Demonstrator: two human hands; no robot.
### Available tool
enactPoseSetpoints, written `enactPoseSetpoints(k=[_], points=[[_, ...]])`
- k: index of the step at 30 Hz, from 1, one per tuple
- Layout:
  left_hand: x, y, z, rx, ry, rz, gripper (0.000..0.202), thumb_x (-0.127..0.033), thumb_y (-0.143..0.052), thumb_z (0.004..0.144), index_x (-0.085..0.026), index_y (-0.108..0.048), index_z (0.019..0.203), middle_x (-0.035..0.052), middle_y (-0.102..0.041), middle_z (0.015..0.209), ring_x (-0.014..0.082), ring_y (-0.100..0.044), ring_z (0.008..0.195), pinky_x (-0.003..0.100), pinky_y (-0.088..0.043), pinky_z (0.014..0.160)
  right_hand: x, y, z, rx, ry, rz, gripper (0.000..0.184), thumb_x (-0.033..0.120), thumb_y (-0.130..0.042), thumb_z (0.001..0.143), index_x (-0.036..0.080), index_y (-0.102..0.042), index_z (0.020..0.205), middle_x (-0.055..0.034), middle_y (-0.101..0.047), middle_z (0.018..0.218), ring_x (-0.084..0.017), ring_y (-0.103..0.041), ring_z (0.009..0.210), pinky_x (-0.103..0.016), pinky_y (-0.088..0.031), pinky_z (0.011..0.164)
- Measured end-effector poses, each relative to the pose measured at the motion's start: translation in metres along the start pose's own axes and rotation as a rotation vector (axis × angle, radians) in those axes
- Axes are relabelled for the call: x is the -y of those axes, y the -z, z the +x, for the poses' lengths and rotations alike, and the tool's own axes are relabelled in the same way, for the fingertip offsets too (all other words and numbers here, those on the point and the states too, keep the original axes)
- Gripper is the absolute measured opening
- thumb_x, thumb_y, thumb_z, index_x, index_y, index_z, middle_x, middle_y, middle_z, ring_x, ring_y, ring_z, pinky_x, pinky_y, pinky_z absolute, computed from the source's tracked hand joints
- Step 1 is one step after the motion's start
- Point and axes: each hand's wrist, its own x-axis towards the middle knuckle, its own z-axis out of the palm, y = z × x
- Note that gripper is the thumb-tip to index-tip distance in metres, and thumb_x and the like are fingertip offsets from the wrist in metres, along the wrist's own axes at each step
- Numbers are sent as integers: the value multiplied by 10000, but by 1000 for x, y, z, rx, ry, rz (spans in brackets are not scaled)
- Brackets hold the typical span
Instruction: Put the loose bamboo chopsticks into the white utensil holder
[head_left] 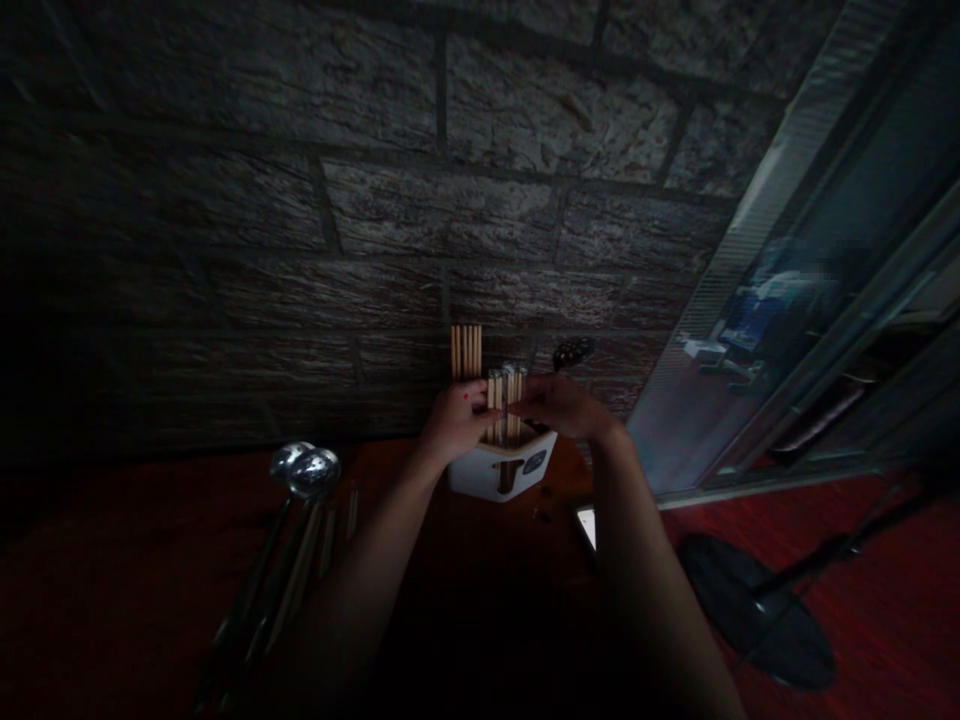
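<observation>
My left hand [454, 420] and right hand [559, 405] both pinch chopsticks [506, 400] standing in the white holder [499, 470]; one bundle [466, 352] is already in, while ladles [307, 475] lie unsorted on the table [150, 560].

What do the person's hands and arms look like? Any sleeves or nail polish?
Both arms are bare, with no sleeves in view. The left hand has red polish on the nails. The right hand shows no ring, watch or glove; its nails are too dark to tell.
</observation>
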Motion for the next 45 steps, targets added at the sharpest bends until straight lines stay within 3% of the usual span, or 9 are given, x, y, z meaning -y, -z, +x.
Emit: enactPoseSetpoints(k=[14, 20, 31, 37, 45], points=[[3, 1, 1, 28, -11, 1, 313, -79, -653, 749, -109, -668, 1060, 122, -751, 998, 222, -714, 900, 368, -549, 840, 0, 3, -1, 49, -9, 22, 256, 391, -682, 720, 144, -680, 788, 0, -580, 630, -90, -462, 566, -222, -363, 533], [-1, 0, 0, 13, -7, -24, 309, -90, -656, 756, -104, -675, 1064, 123, -750, 1011, 218, -715, 914, 357, -544, 855, -2, 6, -2, -13, 13, 7, 271, 390, -680, 718, 149, -703, 842, -17, -645, 705, -113, -530, 620, -236, -403, 573], [0, 0, 1, 29, -35, -7, 280, -97, -650, 773, -75, -680, 1051, 157, -735, 1054, 232, -709, 942, 358, -540, 864, 9, 3, -2, 40, -11, 129, 303, 419, -726, 647, 162, -716, 807, -25, -690, 735, -135, -577, 672, -244, -438, 624], [2, 2, 1, 80, -30, -6, 251, -101, -640, 781, -95, -689, 1027, 139, -733, 1074, 222, -703, 967, 358, -534, 879, 2, 3, -1, 18, -26, 98, 281, 379, -723, 667, 141, -722, 816, -36, -697, 748, -122, -573, 648, -235, -428, 606], [5, 8, 3, 110, -50, -4, 282, -116, -689, 730, -97, -699, 1012, 131, -737, 1062, 214, -703, 939, 353, -532, 866, 0, 2, -1, 85, -9, 140, 241, 308, -705, 664, 155, -731, 849, -31, -706, 778, -137, -597, 698, -249, -458, 653]])
